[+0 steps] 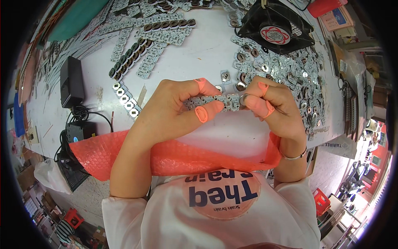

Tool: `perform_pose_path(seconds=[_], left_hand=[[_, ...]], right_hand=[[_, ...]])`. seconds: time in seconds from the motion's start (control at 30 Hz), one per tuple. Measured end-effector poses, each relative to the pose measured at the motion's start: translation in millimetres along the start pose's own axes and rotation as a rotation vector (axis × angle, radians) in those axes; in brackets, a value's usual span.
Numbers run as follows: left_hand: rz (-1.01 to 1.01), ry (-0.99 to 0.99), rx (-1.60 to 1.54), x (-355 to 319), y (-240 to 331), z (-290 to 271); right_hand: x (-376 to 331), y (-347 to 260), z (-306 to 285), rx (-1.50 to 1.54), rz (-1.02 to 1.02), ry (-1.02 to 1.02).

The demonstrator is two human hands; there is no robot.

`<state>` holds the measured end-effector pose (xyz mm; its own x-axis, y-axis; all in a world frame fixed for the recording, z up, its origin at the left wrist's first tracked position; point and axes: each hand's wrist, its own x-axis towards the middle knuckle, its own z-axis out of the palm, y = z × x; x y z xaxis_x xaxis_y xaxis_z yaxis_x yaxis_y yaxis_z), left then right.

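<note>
In left hand [168,103], circuit-board strip [232,101]

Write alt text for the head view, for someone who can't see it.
A person's left hand holds a strip of small circuit boards while the right hand pinches at its right end; both wear orange finger bands. Red bubble wrap lies along the near edge of the white table, with loose boards and a black fan at the right.

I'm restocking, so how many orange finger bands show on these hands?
4: the left hand has a thumb band and an index band; the right hand has another thumb band and another index band. More may be hidden.
</note>
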<state>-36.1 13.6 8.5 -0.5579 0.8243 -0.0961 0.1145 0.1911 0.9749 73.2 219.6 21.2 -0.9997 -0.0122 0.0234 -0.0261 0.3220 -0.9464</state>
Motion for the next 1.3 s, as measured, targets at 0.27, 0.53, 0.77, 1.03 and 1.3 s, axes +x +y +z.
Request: perform_pose_path(seconds=[0.27, 0.53, 0.77, 1.03, 1.3], left_hand=[[0.014, -0.028, -0.068, -2, -1, 1], [0.086, -0.033, -0.053, 1, -4, 4], [-0.028, -0.129, -0.49, -2, 3, 6], [0.124, -0.096, -0.433, 0, -8, 14], [0.299, 0.152, 0.188, 2, -4, 15]], right_hand=[[0, 8, 3, -0.074, -0.117, -0.038], [-1, 5, 8, -0.1, -0.066, -0.014], [-8, 7, 10, 0.786, 0.28, -0.11], [-9, 5, 10, 1.102, 0.269, -0.163], [-4, 5, 18, 0.072, 0.068, 0.191]])
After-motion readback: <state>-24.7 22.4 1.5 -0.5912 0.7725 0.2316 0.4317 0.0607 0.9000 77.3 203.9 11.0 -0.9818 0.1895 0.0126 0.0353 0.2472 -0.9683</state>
